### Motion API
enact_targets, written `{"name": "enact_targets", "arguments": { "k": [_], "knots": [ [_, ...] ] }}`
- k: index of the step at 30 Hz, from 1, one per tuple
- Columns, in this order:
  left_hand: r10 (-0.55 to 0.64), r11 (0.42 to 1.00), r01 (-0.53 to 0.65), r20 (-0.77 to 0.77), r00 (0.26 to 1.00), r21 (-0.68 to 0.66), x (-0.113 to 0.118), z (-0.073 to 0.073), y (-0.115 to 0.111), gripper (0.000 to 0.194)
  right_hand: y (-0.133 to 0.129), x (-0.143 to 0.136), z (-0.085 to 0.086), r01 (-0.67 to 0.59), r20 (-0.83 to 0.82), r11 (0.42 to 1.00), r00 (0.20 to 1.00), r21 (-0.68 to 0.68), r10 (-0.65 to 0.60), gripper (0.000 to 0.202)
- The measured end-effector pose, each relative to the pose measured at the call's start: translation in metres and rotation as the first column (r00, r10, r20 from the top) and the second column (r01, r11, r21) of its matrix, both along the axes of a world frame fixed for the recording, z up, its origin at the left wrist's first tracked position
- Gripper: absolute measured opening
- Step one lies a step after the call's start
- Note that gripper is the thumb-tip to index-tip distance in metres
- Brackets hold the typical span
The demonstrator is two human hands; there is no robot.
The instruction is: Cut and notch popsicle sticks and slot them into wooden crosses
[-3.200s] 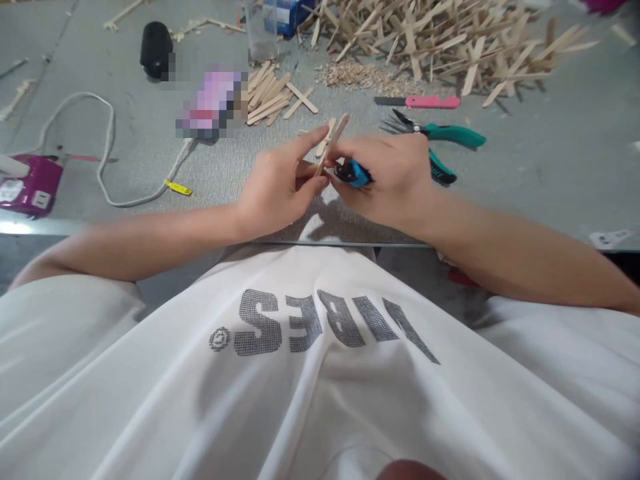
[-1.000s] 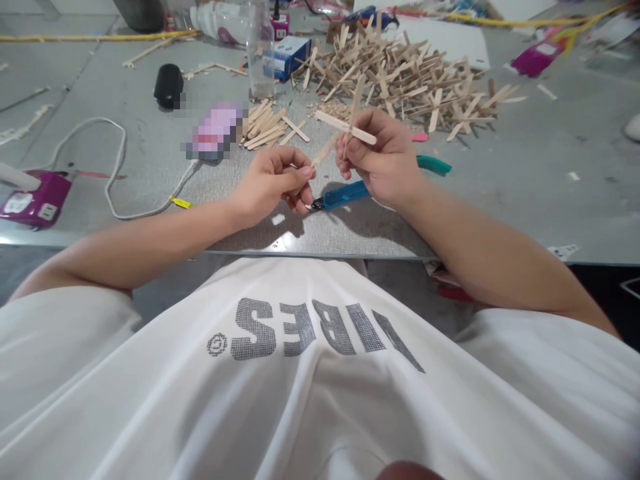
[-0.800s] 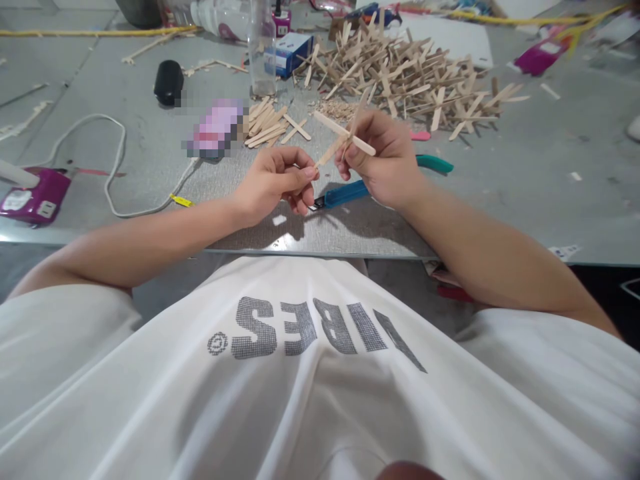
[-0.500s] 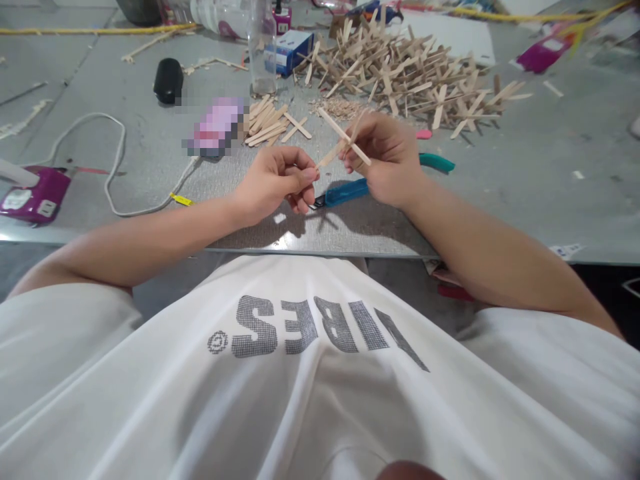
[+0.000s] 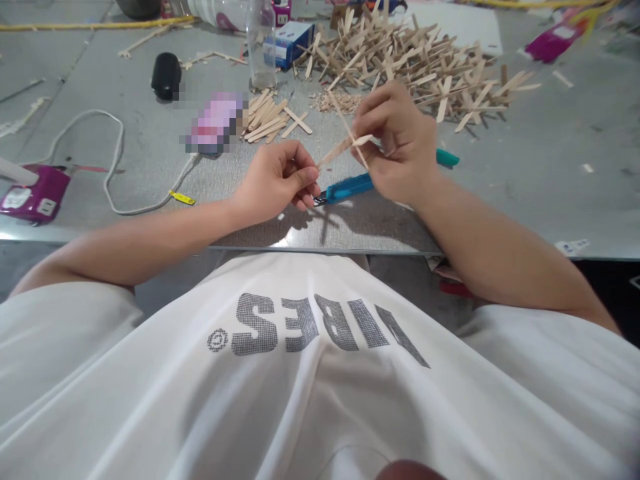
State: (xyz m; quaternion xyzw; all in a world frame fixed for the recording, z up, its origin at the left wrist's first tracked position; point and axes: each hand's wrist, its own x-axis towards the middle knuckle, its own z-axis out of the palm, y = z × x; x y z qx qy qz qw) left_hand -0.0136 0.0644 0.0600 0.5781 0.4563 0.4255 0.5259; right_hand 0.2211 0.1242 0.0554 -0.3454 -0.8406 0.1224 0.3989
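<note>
Above the table, my left hand [image 5: 283, 177] pinches the lower left end of a cross of flat wooden craft sticks [image 5: 343, 145]. My right hand [image 5: 395, 143] has its fingers closed at the right side of the same cross, close to where the sticks meet. Its fingers partly cover that end. Beneath both hands lies a cutting tool with blue-green handles [image 5: 350, 187], its dark metal tip just by my left fingertips. The right hand hides part of its handles.
A big heap of crossed sticks [image 5: 400, 60] spreads at the back right. Loose craft sticks [image 5: 265, 117] and small wood bits [image 5: 336, 101] lie nearer. A clear bottle [image 5: 261, 47], blue box [image 5: 293, 43], phone [image 5: 216, 123] with white cable [image 5: 120, 153], and black case [image 5: 166, 77] stand around.
My right hand has risen and shifted right, its fingers moving around the crossing. The cross has turned, with one stick now more upright. My left hand stays nearly in place.
</note>
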Motion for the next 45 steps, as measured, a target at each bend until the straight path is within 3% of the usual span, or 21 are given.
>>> {"name": "enact_targets", "arguments": {
  "k": [3, 6, 8, 14, 17, 21, 24, 32, 38, 45],
  "knots": [
    [0.037, 0.998, -0.039, 0.043, 0.998, 0.054, 0.000, 0.000, 0.000, 0.028, -0.001, 0.003, -0.001, 0.037, -0.129, 0.992, 0.990, -0.123, -0.053, 0.059],
    [0.090, 0.989, -0.097, 0.066, 0.994, 0.113, -0.001, -0.001, -0.002, 0.025, -0.003, 0.003, -0.004, -0.055, -0.235, 0.979, 0.972, -0.198, 0.007, 0.071],
    [0.126, 0.982, -0.130, 0.038, 0.991, 0.138, -0.001, -0.002, -0.003, 0.025, -0.007, 0.001, -0.006, -0.118, -0.252, 0.968, 0.966, -0.220, 0.061, 0.067],
    [0.141, 0.959, -0.136, -0.002, 0.990, 0.250, -0.001, -0.008, 0.000, 0.030, -0.018, -0.008, -0.007, -0.124, -0.304, 0.961, 0.952, -0.248, 0.044, 0.050],
    [0.135, 0.942, -0.121, -0.022, 0.991, 0.313, 0.000, -0.012, 0.002, 0.028, -0.017, -0.009, -0.005, -0.285, -0.480, 0.897, 0.872, -0.337, 0.097, 0.039],
    [0.106, 0.936, -0.090, -0.029, 0.994, 0.341, -0.001, -0.013, 0.003, 0.025, -0.012, -0.013, 0.000, -0.508, -0.636, 0.747, 0.757, -0.428, 0.150, 0.039],
    [0.092, 0.929, -0.071, -0.041, 0.995, 0.362, -0.003, -0.016, 0.005, 0.023, -0.009, -0.014, 0.002, -0.562, -0.646, 0.668, 0.747, -0.487, 0.157, 0.043],
    [0.112, 0.854, -0.030, -0.127, 0.986, 0.519, -0.009, -0.026, 0.009, 0.014, -0.009, -0.007, -0.001, -0.587, -0.598, 0.545, 0.780, -0.598, 0.184, 0.048],
    [0.148, 0.808, 0.003, -0.207, 0.967, 0.589, -0.011, -0.032, 0.006, 0.009, -0.013, -0.015, -0.007, -0.605, -0.569, 0.564, 0.778, -0.562, 0.268, 0.048],
    [0.080, 0.704, 0.022, -0.111, 0.991, 0.710, -0.010, -0.036, 0.004, 0.012, -0.017, -0.025, -0.015, -0.663, -0.581, 0.534, 0.737, -0.525, 0.344, 0.054]
  ]
}}
